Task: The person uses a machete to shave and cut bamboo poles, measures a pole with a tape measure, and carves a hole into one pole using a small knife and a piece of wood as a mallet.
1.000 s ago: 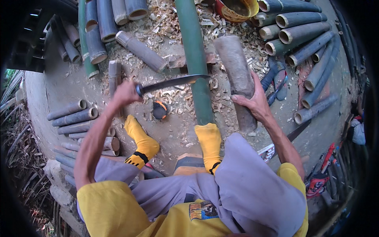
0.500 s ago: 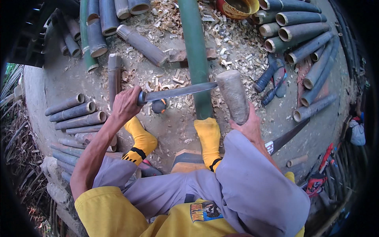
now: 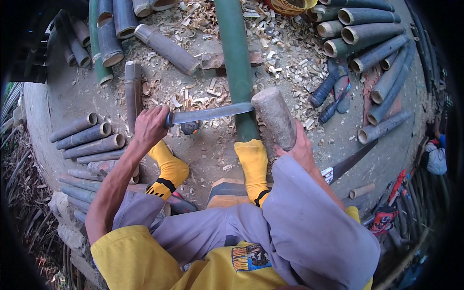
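My left hand [image 3: 152, 126] is closed on the dark handle of a long knife [image 3: 210, 114]. Its blade lies crosswise over a thick green bamboo pole [image 3: 232, 48], close to the pole's near end. In my right hand [image 3: 298, 151] is a thick, short wooden mallet [image 3: 275, 118], tilted up and to the left. The mallet's upper end meets or overlaps the blade's tip, just right of the pole; touching or not, I cannot tell. My foot in a yellow sock [image 3: 252, 162] is against the pole's near end.
Wood chips [image 3: 290, 82] litter the ground around the pole. Cut bamboo tubes [image 3: 369, 36] are stacked at the right, with more tubes [image 3: 92, 145] at the left. A handsaw [image 3: 350, 162] lies right of my knee. A dark round object [image 3: 190, 127] sits below the blade.
The mallet has moved left toward the pole and tilts more, now covering or meeting the blade nearer the pole. The whole view has shifted slightly.
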Demonstrator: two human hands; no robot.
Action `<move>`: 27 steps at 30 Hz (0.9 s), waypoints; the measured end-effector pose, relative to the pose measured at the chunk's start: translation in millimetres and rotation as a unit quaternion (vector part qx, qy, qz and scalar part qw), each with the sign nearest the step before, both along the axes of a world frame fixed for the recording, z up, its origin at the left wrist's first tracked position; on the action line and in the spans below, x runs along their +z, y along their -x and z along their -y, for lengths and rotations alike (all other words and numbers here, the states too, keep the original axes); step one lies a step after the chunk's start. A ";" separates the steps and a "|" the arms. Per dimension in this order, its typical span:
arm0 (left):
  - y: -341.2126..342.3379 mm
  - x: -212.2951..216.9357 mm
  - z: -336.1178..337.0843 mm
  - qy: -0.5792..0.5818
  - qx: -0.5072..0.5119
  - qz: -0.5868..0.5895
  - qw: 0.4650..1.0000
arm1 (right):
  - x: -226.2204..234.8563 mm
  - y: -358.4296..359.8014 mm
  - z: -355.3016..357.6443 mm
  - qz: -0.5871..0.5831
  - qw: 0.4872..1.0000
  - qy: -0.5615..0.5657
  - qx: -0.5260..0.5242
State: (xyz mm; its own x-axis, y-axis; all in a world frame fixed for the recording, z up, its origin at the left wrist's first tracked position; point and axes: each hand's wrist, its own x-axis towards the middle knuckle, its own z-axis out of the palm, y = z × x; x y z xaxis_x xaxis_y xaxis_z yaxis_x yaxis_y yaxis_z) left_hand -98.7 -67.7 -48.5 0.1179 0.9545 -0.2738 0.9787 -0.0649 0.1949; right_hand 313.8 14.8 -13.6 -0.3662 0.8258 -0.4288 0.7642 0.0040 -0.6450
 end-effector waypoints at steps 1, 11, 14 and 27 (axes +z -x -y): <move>1.0 -0.8 -1.0 0.011 0.002 -0.004 1.000 | 0.8 -3.6 -4.1 0.017 0.999 -0.018 0.031; 9.2 -6.7 -19.9 0.045 -0.023 -0.020 0.999 | 5.7 21.2 -104.8 0.042 0.824 -0.226 0.518; 11.9 -12.8 -15.3 0.041 -0.023 -0.016 0.999 | 32.4 26.6 -68.5 -0.090 0.792 -0.197 0.571; 13.6 -21.0 -16.4 0.008 -0.037 -0.013 0.999 | -6.5 21.3 -62.1 -0.210 0.785 -0.124 0.570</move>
